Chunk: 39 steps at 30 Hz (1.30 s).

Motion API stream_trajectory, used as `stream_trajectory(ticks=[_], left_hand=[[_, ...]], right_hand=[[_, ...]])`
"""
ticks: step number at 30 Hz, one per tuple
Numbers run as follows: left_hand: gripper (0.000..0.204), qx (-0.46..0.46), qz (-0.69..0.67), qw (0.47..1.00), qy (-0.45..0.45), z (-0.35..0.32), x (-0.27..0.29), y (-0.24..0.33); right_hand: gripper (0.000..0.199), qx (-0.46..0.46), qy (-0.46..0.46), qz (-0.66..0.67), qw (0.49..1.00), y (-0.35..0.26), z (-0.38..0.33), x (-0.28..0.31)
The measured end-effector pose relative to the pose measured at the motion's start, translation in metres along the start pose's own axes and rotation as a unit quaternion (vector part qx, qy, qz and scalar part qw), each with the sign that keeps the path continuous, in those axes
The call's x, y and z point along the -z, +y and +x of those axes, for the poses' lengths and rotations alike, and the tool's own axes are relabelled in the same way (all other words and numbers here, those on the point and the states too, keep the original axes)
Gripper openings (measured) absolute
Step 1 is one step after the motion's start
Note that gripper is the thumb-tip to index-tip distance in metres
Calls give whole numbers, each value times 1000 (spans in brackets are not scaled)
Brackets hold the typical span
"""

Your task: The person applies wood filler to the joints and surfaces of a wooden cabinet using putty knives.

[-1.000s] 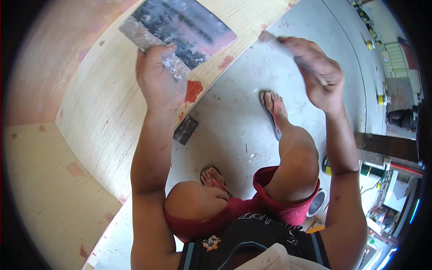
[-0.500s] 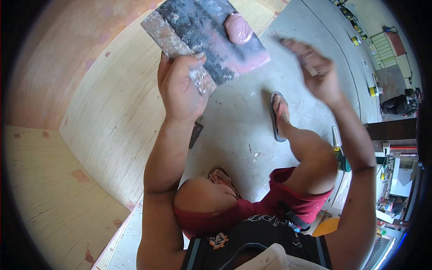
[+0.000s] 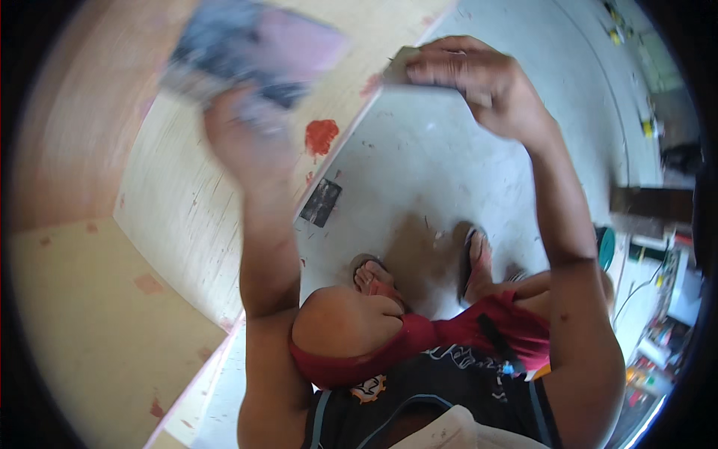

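Left hand (image 3: pixel 247 138) blurred, clenched on smeared flat board (image 3: pixel 254 56) above plywood panel (image 3: pixel 187 209). Right hand (image 3: pixel 479 82) grasping scraper blade (image 3: pixel 400 67) beside panel edge.

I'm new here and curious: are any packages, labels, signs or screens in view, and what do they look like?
No clear package, sign or screen.
Shirt print: orange-and-white emblem on the person's dark shirt, bottom centre.
Cluttered items: small, blurred, multicoloured, far right edge; kind cannot be told.

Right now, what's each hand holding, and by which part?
Left hand grips the lower edge of a wide flat blade smeared grey and pink; motion-blurred. Right hand pinches a small flat scraper from above, fingers over its top.
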<state>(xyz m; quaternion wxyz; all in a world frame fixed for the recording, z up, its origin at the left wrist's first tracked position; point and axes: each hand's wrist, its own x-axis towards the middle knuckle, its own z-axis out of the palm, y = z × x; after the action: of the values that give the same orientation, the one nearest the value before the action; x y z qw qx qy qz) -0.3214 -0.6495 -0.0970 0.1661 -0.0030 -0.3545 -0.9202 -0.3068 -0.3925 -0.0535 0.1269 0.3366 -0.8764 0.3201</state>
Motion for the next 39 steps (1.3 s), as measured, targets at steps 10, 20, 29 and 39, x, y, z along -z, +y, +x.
stream_trajectory(ticks=[10,20,29,39], left_hand=[[46,213,-17,977,-27,-81,90,38],[50,218,-56,966,125,-131,69,23],[49,208,7,965,162,-146,60,24],[49,185,-8,964,192,-158,83,49]], right_hand=[[25,-304,415,690,508,300,-134,-94],[19,-394,376,672,502,335,-95,-151],[11,-545,374,483,574,371,-65,-153],[13,-558,364,452,593,372,-53,-133]])
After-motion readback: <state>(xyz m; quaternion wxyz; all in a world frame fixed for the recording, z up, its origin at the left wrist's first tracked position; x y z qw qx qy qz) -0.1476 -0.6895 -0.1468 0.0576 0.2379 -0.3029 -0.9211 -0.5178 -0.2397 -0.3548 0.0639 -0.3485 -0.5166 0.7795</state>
